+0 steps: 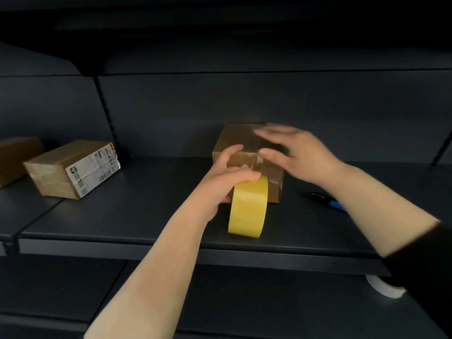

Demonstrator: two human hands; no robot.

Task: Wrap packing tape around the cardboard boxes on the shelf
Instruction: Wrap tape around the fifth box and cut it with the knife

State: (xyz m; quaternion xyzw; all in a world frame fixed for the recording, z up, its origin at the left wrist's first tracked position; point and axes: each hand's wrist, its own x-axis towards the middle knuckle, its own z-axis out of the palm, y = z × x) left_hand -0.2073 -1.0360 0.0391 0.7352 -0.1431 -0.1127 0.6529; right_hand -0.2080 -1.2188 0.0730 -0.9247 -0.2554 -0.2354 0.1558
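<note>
Dark shelf (122, 216) bearing a central cardboard box (234, 140), taped box (71, 167) at left. Left hand (227, 177) clasps the upright yellow tape roll (248, 206) against the box front; right hand (293, 152), fingers spread, hovers blurred over the top.

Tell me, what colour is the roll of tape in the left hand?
Yellow. The tape roll shows clearly in the head view, held by the left hand.

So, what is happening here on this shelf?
A person is taping a cardboard box on a dark shelf. The left hand holds a yellow tape roll against the box front; the right hand is open over the top. Two other boxes lie further left.
</note>
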